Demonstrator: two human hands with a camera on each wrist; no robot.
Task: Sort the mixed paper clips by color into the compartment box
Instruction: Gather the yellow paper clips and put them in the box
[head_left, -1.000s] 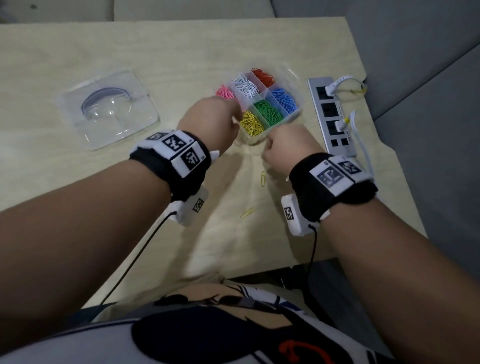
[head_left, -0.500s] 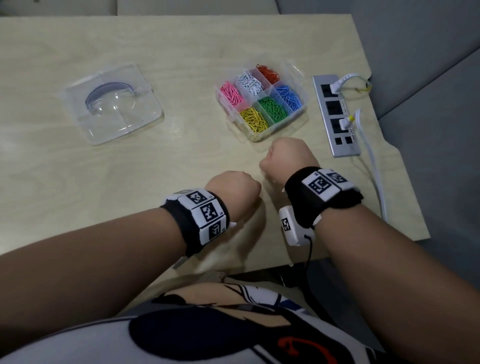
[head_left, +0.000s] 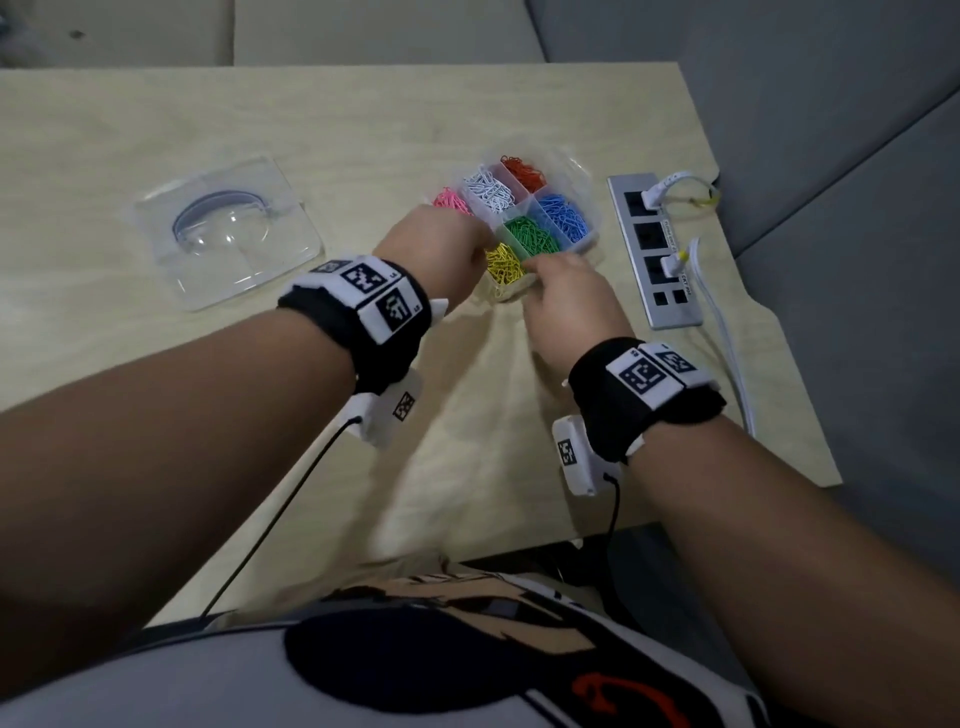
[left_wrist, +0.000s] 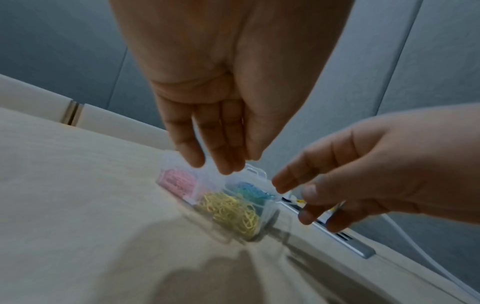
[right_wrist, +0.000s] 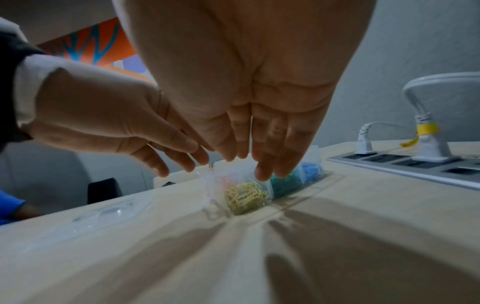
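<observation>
1. The clear compartment box (head_left: 519, 218) sits on the pale wooden surface (head_left: 156, 114), its sections filled with pink, white, red, blue, green and yellow paper clips (head_left: 505, 265).
2. The left hand (head_left: 434, 249) hovers over the box's near-left corner, by the pink and yellow sections; the left wrist view shows its fingers (left_wrist: 207, 144) straight and together, holding nothing.
3. The right hand (head_left: 566, 296) is at the near corner beside the yellow and green sections, its fingers (right_wrist: 272, 148) extended downward and loosely spread, with nothing in them.
4. A clear plastic lid (head_left: 228, 231) lies well to the left of the box.
5. A silver power strip (head_left: 655, 249) with white plugs lies to the right.
</observation>
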